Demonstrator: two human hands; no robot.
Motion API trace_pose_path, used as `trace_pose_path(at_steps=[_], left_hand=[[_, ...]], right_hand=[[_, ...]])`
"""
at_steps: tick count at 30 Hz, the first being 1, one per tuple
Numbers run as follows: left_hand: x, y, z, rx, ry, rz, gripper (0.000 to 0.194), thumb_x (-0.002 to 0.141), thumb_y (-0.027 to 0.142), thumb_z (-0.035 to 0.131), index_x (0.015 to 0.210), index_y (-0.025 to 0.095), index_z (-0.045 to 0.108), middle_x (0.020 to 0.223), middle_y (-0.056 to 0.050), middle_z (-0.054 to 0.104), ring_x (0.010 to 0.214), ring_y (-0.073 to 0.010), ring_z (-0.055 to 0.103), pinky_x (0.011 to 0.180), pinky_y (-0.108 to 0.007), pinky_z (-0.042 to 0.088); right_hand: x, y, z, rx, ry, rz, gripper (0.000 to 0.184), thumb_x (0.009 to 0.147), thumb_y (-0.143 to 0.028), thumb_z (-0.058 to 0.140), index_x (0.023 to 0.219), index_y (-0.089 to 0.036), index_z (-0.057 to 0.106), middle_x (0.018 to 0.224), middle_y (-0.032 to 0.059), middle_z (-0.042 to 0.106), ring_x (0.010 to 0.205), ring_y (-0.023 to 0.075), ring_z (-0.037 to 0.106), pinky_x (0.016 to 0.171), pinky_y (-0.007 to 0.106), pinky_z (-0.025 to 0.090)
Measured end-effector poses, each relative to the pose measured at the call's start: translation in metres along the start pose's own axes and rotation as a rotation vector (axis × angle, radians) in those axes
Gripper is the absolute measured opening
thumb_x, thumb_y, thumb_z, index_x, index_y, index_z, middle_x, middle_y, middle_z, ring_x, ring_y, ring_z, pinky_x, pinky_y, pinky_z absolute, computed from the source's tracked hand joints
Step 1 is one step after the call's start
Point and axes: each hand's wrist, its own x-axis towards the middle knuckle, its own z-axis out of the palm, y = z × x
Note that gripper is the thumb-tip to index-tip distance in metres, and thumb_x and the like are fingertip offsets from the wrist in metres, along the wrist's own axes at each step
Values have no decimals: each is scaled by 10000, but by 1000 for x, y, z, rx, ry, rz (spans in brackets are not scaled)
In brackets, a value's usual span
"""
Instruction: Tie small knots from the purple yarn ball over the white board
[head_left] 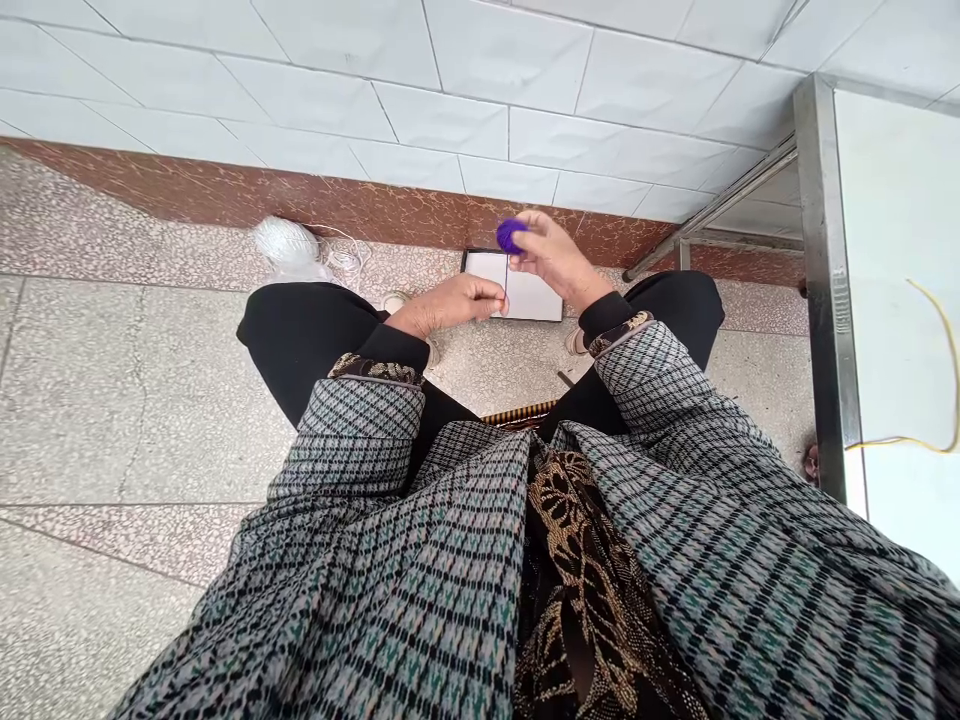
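My right hand (553, 258) has its fingers wrapped round a small purple ball of yarn (510, 236). A dark strand of yarn (507, 272) runs down from the ball to my left hand (459, 302), whose thumb and fingertips are pinched together on it. Both hands are over a shallow white tray with a dark rim (536, 290), which lies on the floor between my feet. My fingers and the ball hide part of the tray.
White yarn in a clear bag (285, 245) lies on the floor by the wall at left, with a loose strand beside it. A metal-framed table (892, 350) stands at right, a yellow cord (946, 330) on it. The tiled wall (480, 110) rises straight ahead.
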Motion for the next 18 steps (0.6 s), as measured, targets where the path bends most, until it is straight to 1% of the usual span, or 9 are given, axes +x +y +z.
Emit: trace_pose_path(at_steps=[1,2,5,7,8,10,12,15,18], left_hand=[[-1,1,0,1,-14,5,144,857,284,658,796,172,724,642,19,593,599,-123,520,644,-256,412],[-1,2,-1,7,13,12,158,862,293,651,791,170,720,643,18,590,598,-121,513,636,-255,403],[-2,2,-6,57,231,19,170,870,265,615,748,169,684,643,17,572,611,-124,493,633,-260,384],[-1,-1,-10,85,362,2,173,866,228,601,709,175,653,620,20,542,615,-130,471,640,-269,379],[-1,-2,-12,93,402,-11,179,863,214,598,693,178,641,607,20,528,614,-133,460,643,-275,379],[1,-6,-13,92,436,-39,191,865,199,598,678,182,631,593,19,518,611,-138,444,649,-282,384],[2,-9,-12,78,418,-63,183,868,190,593,693,178,647,604,16,539,612,-138,454,657,-283,400],[4,-11,-7,46,287,-64,166,883,212,600,760,172,705,634,12,583,612,-137,504,649,-273,419],[4,-9,-2,42,132,-7,160,886,260,632,812,183,751,650,12,611,614,-133,532,643,-264,418]], right_hand=[[-1,2,2,-101,-10,53,289,939,-149,772,1083,-220,532,965,-12,644,674,69,615,659,182,590],[-3,3,4,-215,-53,112,287,901,-84,774,1050,-203,559,923,-11,646,638,68,598,602,170,568],[-13,-1,7,-445,-311,256,272,813,16,783,944,-165,628,840,3,661,614,88,610,529,173,540],[-20,-7,7,-377,-442,276,245,814,9,781,936,-159,651,845,7,675,632,94,626,564,184,564],[-22,-10,6,-293,-464,264,233,827,-7,778,948,-160,651,854,5,677,642,91,627,591,188,575],[-24,-16,5,-96,-447,213,231,859,-65,785,991,-171,628,867,-2,674,667,90,629,649,202,594],[-23,-19,4,68,-383,146,279,881,-154,815,1039,-193,589,884,-10,673,710,98,649,721,228,615],[-17,-19,3,165,-218,63,374,885,-262,856,1069,-232,531,897,-24,663,777,115,689,786,244,621],[-9,-12,3,82,-35,49,352,922,-234,810,1041,-243,478,890,-33,637,741,104,671,732,222,606]])
